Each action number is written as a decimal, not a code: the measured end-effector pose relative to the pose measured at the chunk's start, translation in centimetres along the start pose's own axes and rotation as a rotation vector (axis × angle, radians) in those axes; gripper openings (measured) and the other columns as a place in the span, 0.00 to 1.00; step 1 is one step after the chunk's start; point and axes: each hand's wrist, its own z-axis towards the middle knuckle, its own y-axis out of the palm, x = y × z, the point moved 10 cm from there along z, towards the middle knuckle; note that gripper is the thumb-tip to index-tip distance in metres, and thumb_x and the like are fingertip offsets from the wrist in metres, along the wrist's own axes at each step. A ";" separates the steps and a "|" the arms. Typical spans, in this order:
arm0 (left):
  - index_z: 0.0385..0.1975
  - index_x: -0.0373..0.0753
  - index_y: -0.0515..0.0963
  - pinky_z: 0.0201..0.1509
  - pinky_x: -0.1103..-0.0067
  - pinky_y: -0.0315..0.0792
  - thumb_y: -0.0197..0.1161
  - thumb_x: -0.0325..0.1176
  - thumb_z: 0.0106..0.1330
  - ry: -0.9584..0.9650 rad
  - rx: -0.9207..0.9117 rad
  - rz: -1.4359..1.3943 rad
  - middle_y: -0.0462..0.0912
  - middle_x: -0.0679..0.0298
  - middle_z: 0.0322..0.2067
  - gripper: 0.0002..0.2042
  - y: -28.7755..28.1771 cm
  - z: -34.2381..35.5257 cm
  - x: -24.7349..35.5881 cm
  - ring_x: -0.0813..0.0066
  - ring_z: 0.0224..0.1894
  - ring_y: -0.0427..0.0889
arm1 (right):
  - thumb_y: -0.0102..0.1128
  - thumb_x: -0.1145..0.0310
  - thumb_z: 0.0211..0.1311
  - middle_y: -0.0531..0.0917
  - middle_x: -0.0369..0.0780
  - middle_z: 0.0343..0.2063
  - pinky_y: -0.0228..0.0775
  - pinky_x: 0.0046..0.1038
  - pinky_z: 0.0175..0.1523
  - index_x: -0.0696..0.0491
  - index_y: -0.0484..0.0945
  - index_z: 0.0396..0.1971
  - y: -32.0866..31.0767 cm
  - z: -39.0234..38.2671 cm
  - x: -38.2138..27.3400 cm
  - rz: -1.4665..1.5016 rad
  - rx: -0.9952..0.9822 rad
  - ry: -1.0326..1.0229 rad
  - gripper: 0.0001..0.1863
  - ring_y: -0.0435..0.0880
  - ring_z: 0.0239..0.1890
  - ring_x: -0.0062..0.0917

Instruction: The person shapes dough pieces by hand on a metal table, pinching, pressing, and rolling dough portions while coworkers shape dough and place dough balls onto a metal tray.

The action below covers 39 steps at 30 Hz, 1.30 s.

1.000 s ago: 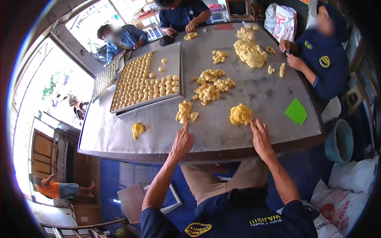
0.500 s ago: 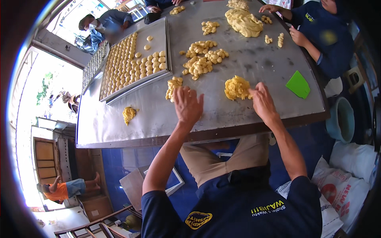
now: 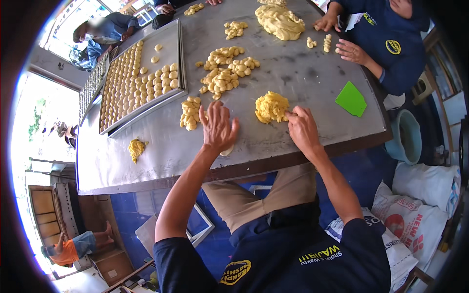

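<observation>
My left hand is palm down on the steel table, fingers spread, with a flat pale dough piece showing beneath its heel. Just to its left sits a cluster of small dough lumps. My right hand has curled fingertips pinching the edge of a crumbly yellow filling mound. A smaller yellow heap lies to the left, and a green scraper to the right.
Trays of dough balls cover the back left. More dough heaps and a large dough mass are farther back. Co-workers surround the table; another person is at lower left. A blue tub and sacks stand right.
My left hand has left the dough cluster and spread out, palm down, nearer me. My right hand stays at the yellow mound. The view has shifted; the right-hand co-worker's hands have spread apart.
</observation>
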 end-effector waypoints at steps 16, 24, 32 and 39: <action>0.45 0.40 0.77 0.59 0.59 0.64 0.61 0.34 0.72 -0.551 -0.064 -0.034 0.80 0.56 0.46 0.08 -3.5 -9.0 -0.4 0.59 0.53 0.77 | 0.51 0.84 0.62 0.75 0.54 0.62 0.73 0.36 0.68 0.64 0.75 0.60 0.2 -4.4 -1.3 0.108 -0.276 -0.048 0.24 0.77 0.63 0.45; 0.56 0.24 0.78 0.56 0.74 0.81 0.54 0.35 0.81 -0.745 0.024 -1.219 0.88 0.55 0.43 0.18 0.2 -8.6 5.0 0.72 0.45 0.86 | 0.60 0.82 0.62 0.83 0.53 0.51 0.76 0.39 0.58 0.64 0.76 0.58 -0.1 -3.4 -10.8 0.458 -0.033 -0.003 0.22 0.83 0.49 0.48; 0.41 0.32 0.82 0.34 0.65 0.81 0.67 0.29 0.64 -0.432 -0.192 -0.689 0.88 0.47 0.32 0.09 0.6 -6.5 3.6 0.48 0.30 0.89 | 0.65 0.80 0.59 0.88 0.46 0.45 0.76 0.36 0.56 0.58 0.86 0.48 -0.5 -2.0 -12.0 0.624 -0.066 -0.089 0.16 0.84 0.50 0.41; 0.43 0.36 0.78 0.40 0.59 0.80 0.70 0.33 0.61 -0.507 -0.069 -0.632 0.87 0.46 0.33 0.14 0.3 -7.2 4.2 0.43 0.37 0.87 | 0.63 0.80 0.59 0.87 0.46 0.40 0.77 0.37 0.55 0.59 0.83 0.49 1.4 -3.2 -12.3 0.546 -0.082 0.002 0.16 0.85 0.46 0.41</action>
